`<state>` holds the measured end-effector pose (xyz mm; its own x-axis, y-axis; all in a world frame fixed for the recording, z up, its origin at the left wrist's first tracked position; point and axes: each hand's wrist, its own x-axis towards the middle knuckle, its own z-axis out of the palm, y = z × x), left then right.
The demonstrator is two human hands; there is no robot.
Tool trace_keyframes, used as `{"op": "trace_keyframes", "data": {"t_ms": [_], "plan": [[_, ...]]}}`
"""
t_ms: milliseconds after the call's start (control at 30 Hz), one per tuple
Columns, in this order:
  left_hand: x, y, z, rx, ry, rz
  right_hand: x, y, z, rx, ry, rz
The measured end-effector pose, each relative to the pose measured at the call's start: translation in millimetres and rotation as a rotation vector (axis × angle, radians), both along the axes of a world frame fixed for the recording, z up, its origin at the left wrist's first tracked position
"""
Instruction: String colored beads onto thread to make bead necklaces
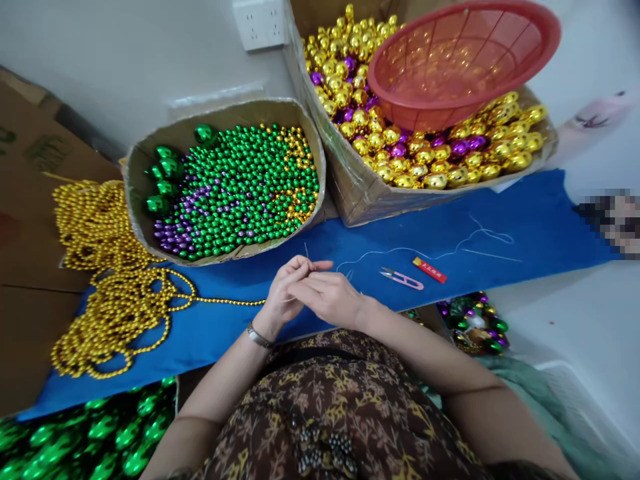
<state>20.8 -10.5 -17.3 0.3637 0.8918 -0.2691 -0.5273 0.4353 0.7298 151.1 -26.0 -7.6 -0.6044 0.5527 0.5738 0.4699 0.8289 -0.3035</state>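
My left hand [286,288] and my right hand [333,295] are held together above the blue cloth, fingertips pinched and touching. Between the fingers is a fine white thread [380,252], which trails off to the right over the cloth. A thin, needle-like tip [306,249] pokes up above the left fingertips; its lower part is hidden. From the left, a strand of small gold beads [230,301] runs up to my left hand, where its end is out of sight. Pink thread snips [407,279] and a small red packet [430,270] lie right of my hands.
Behind my hands stands a box of green, purple and gold beads [145,243]. A larger box [360,193] of gold and purple beads carries a red basket [465,60]. Gold bead strands [110,320] pile at left. A long needle [493,255] lies on the blue cloth [540,220].
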Motion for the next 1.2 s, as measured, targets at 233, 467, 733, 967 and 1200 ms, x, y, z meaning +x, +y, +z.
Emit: {"op": "trace_keyframes", "data": {"t_ms": [233, 467, 733, 967, 1200], "plan": [[-4.6, -2.0, -4.6, -0.048, 0.140, -0.031, 11.9, 12.3, -8.7, -0.037, 0.094, -0.095], [-11.8, -3.4, -4.4, 0.060, 0.292, -0.028, 35.0, 27.8, -8.0, -0.417, 0.297, -0.227], [-10.1, -3.3, 0.5, 0.085, 0.369, 0.001, 39.7, 33.0, -7.7, -0.513, 0.275, -0.165], [-17.8, -1.7, -5.0, 0.211, 0.481, 0.061, 33.1, 28.3, -12.3, -0.354, 0.237, -0.282], [-27.4, 0.9, -10.9, 0.462, 0.762, 0.176, 39.3, 16.3, -0.1, -0.319, 0.173, -0.439]]}}
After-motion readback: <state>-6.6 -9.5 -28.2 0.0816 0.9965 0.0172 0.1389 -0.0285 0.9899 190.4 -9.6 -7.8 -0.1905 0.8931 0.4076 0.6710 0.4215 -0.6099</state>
